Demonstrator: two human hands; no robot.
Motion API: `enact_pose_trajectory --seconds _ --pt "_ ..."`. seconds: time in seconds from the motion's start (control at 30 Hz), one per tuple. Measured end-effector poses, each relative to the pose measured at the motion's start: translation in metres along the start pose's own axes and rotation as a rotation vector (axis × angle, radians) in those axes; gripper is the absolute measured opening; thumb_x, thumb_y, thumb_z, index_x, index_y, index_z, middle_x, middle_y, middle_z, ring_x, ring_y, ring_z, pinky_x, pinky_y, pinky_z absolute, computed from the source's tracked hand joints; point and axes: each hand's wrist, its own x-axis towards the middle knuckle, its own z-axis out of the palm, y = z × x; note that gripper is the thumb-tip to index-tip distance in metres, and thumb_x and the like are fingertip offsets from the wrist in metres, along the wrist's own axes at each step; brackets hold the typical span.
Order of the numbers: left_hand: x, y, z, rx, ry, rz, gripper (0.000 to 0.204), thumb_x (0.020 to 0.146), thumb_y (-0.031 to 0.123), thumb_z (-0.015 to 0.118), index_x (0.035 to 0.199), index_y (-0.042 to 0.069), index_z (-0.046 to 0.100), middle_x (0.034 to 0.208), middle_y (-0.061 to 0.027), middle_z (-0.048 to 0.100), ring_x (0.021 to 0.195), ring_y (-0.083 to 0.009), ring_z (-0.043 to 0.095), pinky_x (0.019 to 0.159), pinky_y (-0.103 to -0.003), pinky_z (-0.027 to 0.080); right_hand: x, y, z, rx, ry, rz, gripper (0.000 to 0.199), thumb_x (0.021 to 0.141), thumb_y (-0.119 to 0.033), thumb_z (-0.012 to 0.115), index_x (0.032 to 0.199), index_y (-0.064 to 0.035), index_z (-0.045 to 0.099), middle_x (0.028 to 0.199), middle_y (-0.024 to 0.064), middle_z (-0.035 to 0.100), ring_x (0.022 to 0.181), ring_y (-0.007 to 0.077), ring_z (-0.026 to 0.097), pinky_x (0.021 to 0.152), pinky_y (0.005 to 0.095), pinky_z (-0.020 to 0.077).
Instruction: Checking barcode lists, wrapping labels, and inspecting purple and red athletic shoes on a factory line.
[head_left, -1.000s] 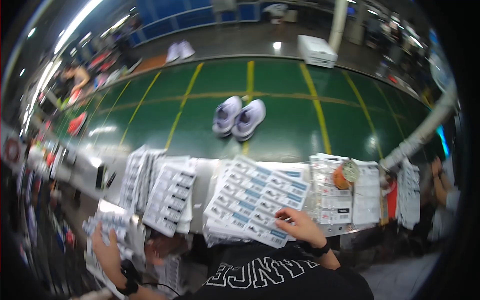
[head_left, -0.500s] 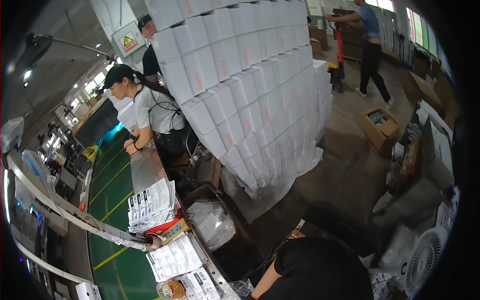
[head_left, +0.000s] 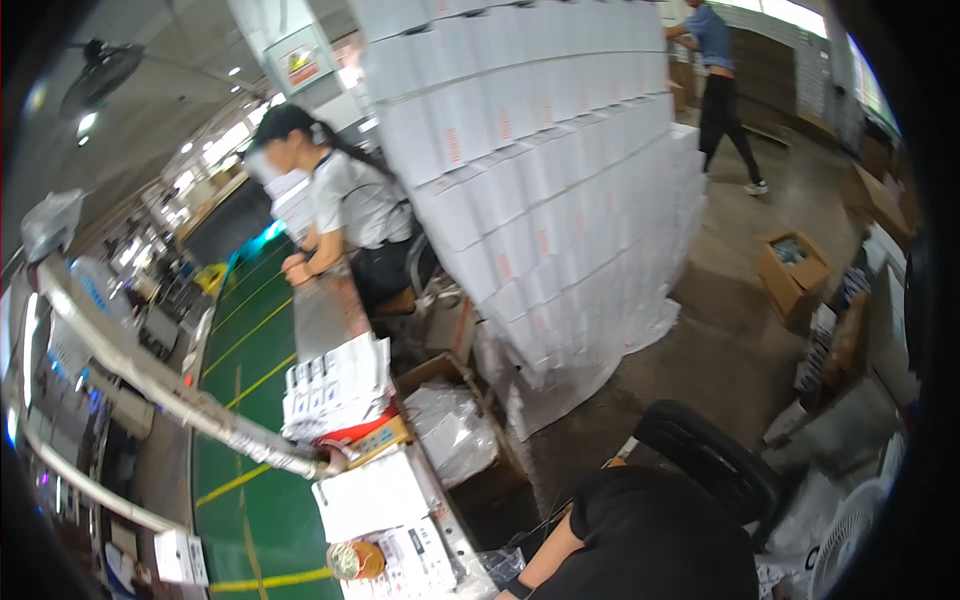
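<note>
Neither of my hands shows. A bare forearm [head_left: 553, 556] below a black sleeve [head_left: 650, 530], which appears to be my right arm, reaches down to the lower edge, with a dark band at the wrist [head_left: 517, 588]. The hand beyond it is cut off. Nearest to the wrist lies crumpled clear plastic [head_left: 500, 562]. Left of that, printed sheets [head_left: 405, 560] lie on the bench beside the green conveyor belt [head_left: 265, 505], a round amber-brown roll [head_left: 357, 561] on them. Farther up stand a blank white stack of sheets [head_left: 375, 495] and a stack of printed labels [head_left: 335, 385].
Beyond a carton of clear plastic bags [head_left: 450, 430] rises a tall wrapped stack of white boxes [head_left: 560, 200]. A co-worker [head_left: 350, 205] sits at the belt. Another person [head_left: 718, 90] walks at the back right. A black chair back [head_left: 708, 465] and an open carton [head_left: 792, 275] stand right.
My view has turned left, so the scene sits farther right. The walking person has changed stride. The person peeking past the box stack is out of sight. More of my wrist shows.
</note>
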Motion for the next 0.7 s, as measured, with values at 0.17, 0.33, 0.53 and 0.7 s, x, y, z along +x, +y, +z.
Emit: enact_pose_trajectory --seconds 0.17,0.33,0.53,0.7 --pt "-0.142 -0.1 0.033 -0.163 -0.098 -0.519 0.06 0.07 0.03 0.075 0.12 0.002 0.06 0.115 -0.0143 0.064 0.111 -0.0312 0.058 0.093 -0.041 0.044 0.01 -0.013 -0.044 -0.098 -0.187 0.212 0.035 0.061 -0.018 0.074 0.09 -0.0044 0.06 0.103 0.0144 0.057 0.096 0.0335 0.06 0.078 0.0425 0.0501" --pt "-0.275 -0.134 0.036 -0.371 -0.165 -0.831 0.053 0.07 0.047 0.076 0.101 0.004 0.07 0.093 -0.0101 0.068 0.089 -0.02 0.062 0.082 -0.031 0.047 0.023 -0.04 -0.082 -0.178 -0.596 0.137 0.037 0.079 -0.033 0.066 0.106 -0.009 0.059 0.124 0.0134 0.057 0.115 0.0303 0.053 0.081 0.0429 0.0472" --pt "-0.282 -0.083 0.027 -0.426 0.023 -0.863 0.058 0.064 0.052 0.077 0.098 0.005 0.07 0.092 -0.0156 0.07 0.088 -0.0279 0.067 0.079 -0.035 0.05 0.05 -0.052 -0.098 0.397 -0.593 0.279 0.031 0.088 -0.038 0.06 0.099 -0.0091 0.063 0.089 0.0178 0.066 0.08 0.0341 0.064 0.067 0.0407 0.0507" --pt "-0.275 -0.069 0.025 -0.386 0.058 -0.879 0.063 0.064 0.046 0.078 0.102 -0.003 0.068 0.094 -0.0194 0.069 0.09 -0.0297 0.066 0.081 -0.035 0.049 0.028 -0.038 -0.069 0.02 -0.629 0.189 0.037 0.089 -0.043 0.057 0.092 -0.0064 0.056 0.076 0.0136 0.063 0.073 0.0346 0.063 0.06 0.0433 0.0491"
